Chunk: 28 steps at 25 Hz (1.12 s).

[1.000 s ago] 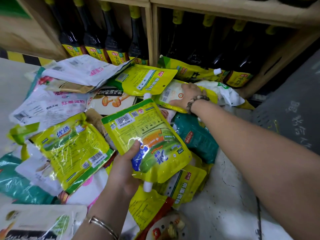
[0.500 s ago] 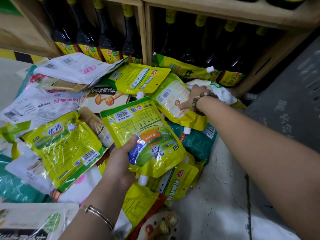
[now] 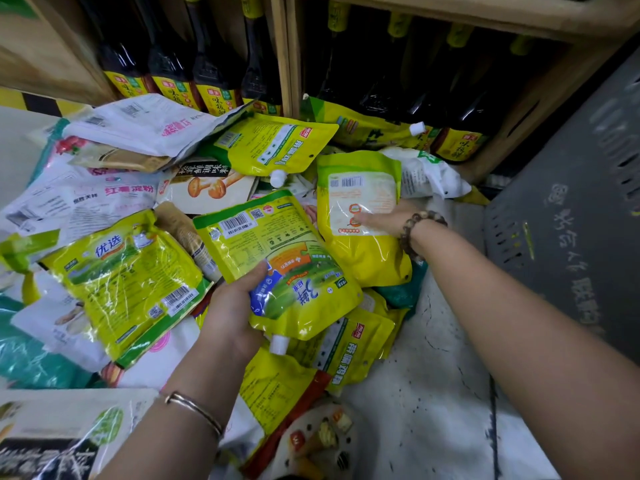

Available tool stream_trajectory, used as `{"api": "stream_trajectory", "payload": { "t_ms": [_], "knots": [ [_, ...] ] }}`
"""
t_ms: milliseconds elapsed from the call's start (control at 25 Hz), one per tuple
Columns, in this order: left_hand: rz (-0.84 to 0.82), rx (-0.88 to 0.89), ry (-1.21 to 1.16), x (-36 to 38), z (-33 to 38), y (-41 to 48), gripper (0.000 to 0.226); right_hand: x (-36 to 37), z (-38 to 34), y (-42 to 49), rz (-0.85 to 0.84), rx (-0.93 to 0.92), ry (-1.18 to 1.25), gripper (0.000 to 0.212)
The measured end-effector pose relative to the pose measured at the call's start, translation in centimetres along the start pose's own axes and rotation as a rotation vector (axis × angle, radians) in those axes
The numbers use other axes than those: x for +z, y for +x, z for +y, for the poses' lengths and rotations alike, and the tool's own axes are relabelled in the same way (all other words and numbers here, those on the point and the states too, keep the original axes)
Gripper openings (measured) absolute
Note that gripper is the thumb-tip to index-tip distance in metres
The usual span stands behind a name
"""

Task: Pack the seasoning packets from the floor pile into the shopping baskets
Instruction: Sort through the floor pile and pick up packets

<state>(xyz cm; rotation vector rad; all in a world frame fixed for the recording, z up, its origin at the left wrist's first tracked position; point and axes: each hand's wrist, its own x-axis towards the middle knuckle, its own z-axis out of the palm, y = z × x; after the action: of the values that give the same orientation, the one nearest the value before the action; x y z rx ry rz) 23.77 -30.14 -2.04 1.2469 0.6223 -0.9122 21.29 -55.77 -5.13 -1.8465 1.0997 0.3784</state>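
A heap of seasoning packets covers the floor in front of a shelf, mostly yellow-green pouches with white spouts, plus white and teal bags. My left hand grips a yellow-green spouted pouch by its lower left side, barcode side up, spout toward me. My right hand holds a second yellow pouch lifted off the pile, fingers behind it and thumb on its white label. A dark grey perforated basket wall with white writing stands at the right.
A wooden shelf at the back holds several dark sauce bottles with yellow labels. A white mushroom-print packet lies mid-pile. Bare pale floor shows between the pile and the basket.
My right hand has pulled the second yellow pouch out of the back of the pile and raised it toward me. My left hand keeps its pouch in roughly the same place.
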Motion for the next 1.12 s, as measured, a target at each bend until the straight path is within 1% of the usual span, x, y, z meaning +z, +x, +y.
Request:
{"api": "stream_trajectory", "payload": {
  "t_ms": [40,80,120,160,200,240,280,320,360,400,480,520,560,600,680,760,800,880,920,960,1000,1080,1120],
  "knots": [
    [0.024,-0.002,-0.002,0.0,0.2,0.1,0.015,0.4,0.5,0.0,0.07,0.03,0.183,0.08],
    [0.056,0.01,-0.004,-0.1,0.4,0.3,0.017,0.7,0.7,0.0,0.129,0.074,0.305,0.079],
    [0.083,0.024,-0.003,-0.1,0.5,0.4,0.024,1.0,0.8,0.1,0.157,0.08,0.391,0.072],
    [0.11,0.049,0.005,-0.1,0.6,0.5,0.031,1.1,0.4,-0.3,0.177,0.06,0.431,0.057],
    [0.138,0.086,0.017,0.0,0.6,0.5,0.039,1.1,0.0,-0.7,0.212,0.017,0.448,0.038],
    [0.165,0.136,0.039,0.3,0.7,0.2,0.048,1.0,-0.5,-1.3,0.253,-0.035,0.452,0.028],
    [0.189,0.189,0.079,0.5,0.8,-0.1,0.059,1.0,-1.0,-2.1,0.288,-0.095,0.432,0.021],
    [0.206,0.235,0.117,0.7,1.0,-0.5,0.073,0.9,-1.4,-3.5,0.324,-0.148,0.399,0.019],
    [0.214,0.271,0.139,0.7,1.4,-1.0,0.082,0.8,-1.8,-4.7,0.365,-0.192,0.362,0.019],
    [0.208,0.302,0.139,0.7,2.0,-1.6,0.081,0.6,-2.2,-5.8,0.406,-0.238,0.35,0.019],
    [0.168,0.348,0.112,0.8,3.9,-3.3,0.061,-0.2,-3.3,-8.7,0.483,-0.326,0.4,0.012],
    [0.142,0.373,0.076,1.0,5.2,-4.3,0.05,-0.9,-4.1,-10.4,0.536,-0.383,0.445,0.012],
    [0.13,0.402,0.045,1.2,6.3,-5.4,0.045,-1.6,-5.1,-12.0,0.584,-0.419,0.476,0.014],
    [0.12,0.435,0.029,1.5,7.5,-6.5,0.045,-2.3,-6.2,-13.6,0.631,-0.45,0.507,0.016],
    [0.094,0.496,0.008,2.3,9.4,-9.7,0.05,-4.0,-8.6,-17.3,0.693,-0.515,0.575,0.012],
    [0.058,0.575,-0.001,3.4,11.4,-13.6,0.063,-6.4,-10.6,-21.2,0.755,-0.582,0.633,0.013],
    [0.034,0.607,0.012,4.0,12.0,-15.6,0.076,-7.7,-11.2,-23.0,0.792,-0.599,0.644,0.015],
    [0.021,0.668,0.039,5.3,13.1,-18.6,0.115,-10.4,-11.9,-26.1,0.858,-0.631,0.637,0.025],
    [-0.003,0.695,0.049,6.1,13.5,-20.4,0.126,-12.0,-12.0,-27.8,0.87,-0.645,0.638,0.026],
    [-0.028,0.713,0.056,7.0,13.5,-22.4,0.124,-13.7,-11.8,-29.3,0.867,-0.658,0.637,0.021],
    [-0.06,0.711,0.062,8.2,13.4,-24.4,0.107,-15.4,-11.5,-30.6,0.859,-0.675,0.628,0.015],
    [-0.133,0.688,0.097,10.5,12.9,-27.6,0.052,-18.9,-10.3,-33.0,0.844,-0.698,0.577,0.005],
    [-0.166,0.677,0.121,11.9,12.3,-28.6,0.031,-20.7,-9.2,-34.0,0.845,-0.698,0.544,0.008]
  ]
}}
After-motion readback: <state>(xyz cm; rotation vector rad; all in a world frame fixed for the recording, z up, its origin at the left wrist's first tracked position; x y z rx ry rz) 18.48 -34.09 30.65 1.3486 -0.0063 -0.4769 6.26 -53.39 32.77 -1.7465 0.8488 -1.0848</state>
